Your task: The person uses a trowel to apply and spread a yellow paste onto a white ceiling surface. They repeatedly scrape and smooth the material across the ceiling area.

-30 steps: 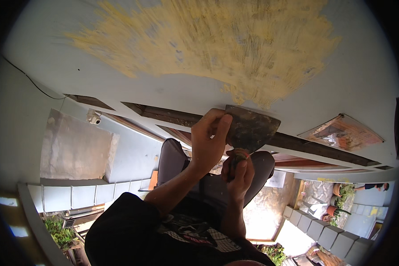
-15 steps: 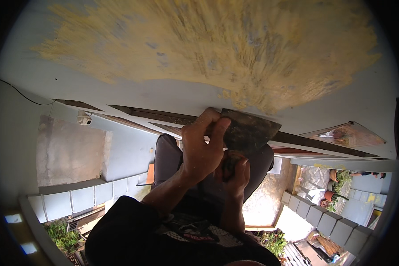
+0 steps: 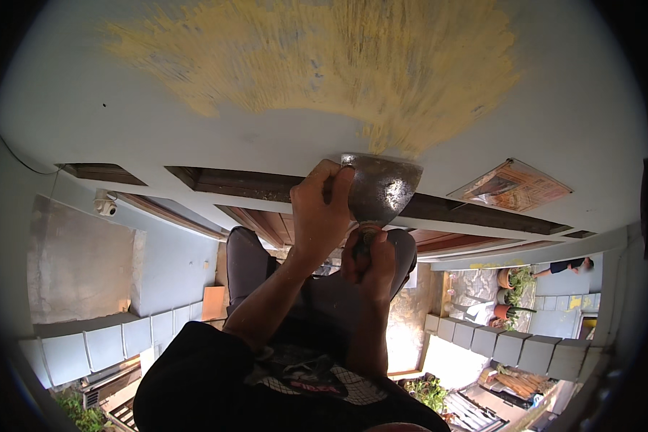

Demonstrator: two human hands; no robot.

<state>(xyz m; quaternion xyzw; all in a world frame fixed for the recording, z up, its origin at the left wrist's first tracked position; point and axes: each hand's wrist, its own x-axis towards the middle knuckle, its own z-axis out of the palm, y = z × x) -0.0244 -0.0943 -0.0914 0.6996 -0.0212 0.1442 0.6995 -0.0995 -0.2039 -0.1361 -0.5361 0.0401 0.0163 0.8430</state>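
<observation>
A broad metal scraper (image 3: pixel 386 189) with a flared, worn blade is held upright against the pale wall (image 3: pixel 266 140). Wrapped round its handle is my right hand (image 3: pixel 373 266). At the blade's left corner, my left hand (image 3: pixel 315 212) pinches the metal between thumb and fingers. The blade's wide edge lies just below a rough, streaky yellow patch (image 3: pixel 324 65) on the wall. Light glints off the blade's face.
Dark recessed slots (image 3: pixel 241 183) run along the wall below the patch. A framed picture (image 3: pixel 511 186) hangs to the right, and a white camera (image 3: pixel 106 205) is at the left. Potted plants (image 3: pixel 507 295) and another person (image 3: pixel 565 266) show at the far right.
The view has shifted, so the wall patch sits higher and further left. The scraper's blade has tilted and now catches bright light. Both hands keep their hold.
</observation>
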